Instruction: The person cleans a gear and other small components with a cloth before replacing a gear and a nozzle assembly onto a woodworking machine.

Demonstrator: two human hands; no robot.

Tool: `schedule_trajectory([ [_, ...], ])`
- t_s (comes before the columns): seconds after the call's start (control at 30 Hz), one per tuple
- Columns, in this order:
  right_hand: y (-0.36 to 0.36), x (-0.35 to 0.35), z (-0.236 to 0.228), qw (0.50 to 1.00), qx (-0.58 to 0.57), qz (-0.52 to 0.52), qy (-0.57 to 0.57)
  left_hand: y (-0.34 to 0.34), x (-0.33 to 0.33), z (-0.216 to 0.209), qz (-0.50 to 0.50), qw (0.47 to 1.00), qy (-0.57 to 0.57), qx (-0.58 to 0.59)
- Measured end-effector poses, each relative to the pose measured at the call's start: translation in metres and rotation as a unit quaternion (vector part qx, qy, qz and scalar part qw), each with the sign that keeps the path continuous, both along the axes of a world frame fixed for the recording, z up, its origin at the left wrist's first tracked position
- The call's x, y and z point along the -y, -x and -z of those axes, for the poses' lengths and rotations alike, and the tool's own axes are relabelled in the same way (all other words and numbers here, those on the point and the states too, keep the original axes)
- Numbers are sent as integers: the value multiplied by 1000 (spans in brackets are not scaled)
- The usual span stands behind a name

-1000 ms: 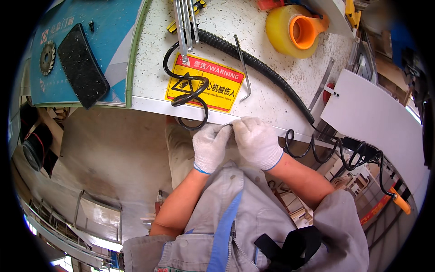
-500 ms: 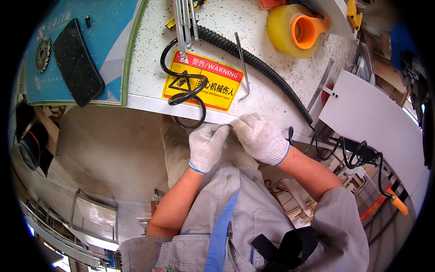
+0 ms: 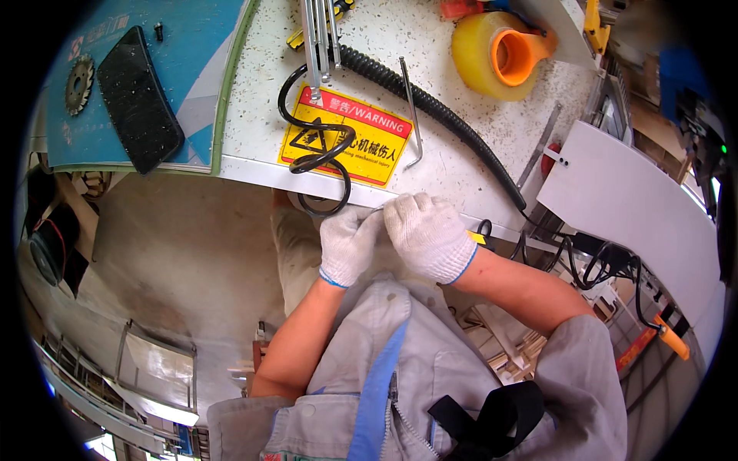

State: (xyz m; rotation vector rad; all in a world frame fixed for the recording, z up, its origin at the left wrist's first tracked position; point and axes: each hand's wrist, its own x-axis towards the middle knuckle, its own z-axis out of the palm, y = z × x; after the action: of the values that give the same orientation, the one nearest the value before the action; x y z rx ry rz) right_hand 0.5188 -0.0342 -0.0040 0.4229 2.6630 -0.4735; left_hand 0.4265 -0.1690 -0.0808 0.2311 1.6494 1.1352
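Observation:
My left hand (image 3: 346, 244), in a white knit glove, is just below the front edge of a white worktop. Its thumb and fingers are pinched on a thin dark piece, too small to name. My right hand (image 3: 429, 237), gloved alike, sits against the same edge with its fingers curled, close to the left; whatever they grip is hidden. A loop of coiled black air hose (image 3: 344, 184) hangs over the edge beside my left hand. Above the hands, a yellow and red warning label (image 3: 346, 138) is stuck to the worktop, with an L-shaped hex key (image 3: 411, 115) at its right.
Back right stands a roll of clear yellowish tape (image 3: 473, 54) on an orange holder. A ribbed black hose (image 3: 453, 111) crosses the dusty worktop (image 3: 254, 115). On a blue mat at left lie a phone-like black slab (image 3: 140, 100) and a toothed disc (image 3: 79, 84). An orange-handled air gun (image 3: 673, 338) hangs right.
My right hand has shifted slightly left, closer to my left hand, and turned a little. A small yellow patch now shows beside my right wrist. My left hand stays nearly in place.

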Motion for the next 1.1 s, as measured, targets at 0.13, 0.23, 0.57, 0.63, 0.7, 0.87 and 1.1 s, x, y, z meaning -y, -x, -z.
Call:
schedule_trajectory([
  [0.13,-11,5,10,995,-64,81,10,-2,8,6,4,999,7,38],
  [0.23,-17,6,7,963,-135,214,95,8,5,-9,-59,985,-34,158],
  [0.57,-5,57,-113,643,-76,573,502,47,38,-129,-43,944,-249,212],
  [0.63,-10,53,-121,614,14,541,574,50,38,-142,-100,944,-183,256],
  [0.7,-12,48,-126,579,74,560,589,51,41,-146,-131,947,-134,260],
  [0.87,-35,4,-58,570,-90,655,488,66,46,-161,-191,886,-137,401],
  [1.1,-24,-35,-64,845,-353,396,65,62,34,-207,-157,798,-288,505],
])
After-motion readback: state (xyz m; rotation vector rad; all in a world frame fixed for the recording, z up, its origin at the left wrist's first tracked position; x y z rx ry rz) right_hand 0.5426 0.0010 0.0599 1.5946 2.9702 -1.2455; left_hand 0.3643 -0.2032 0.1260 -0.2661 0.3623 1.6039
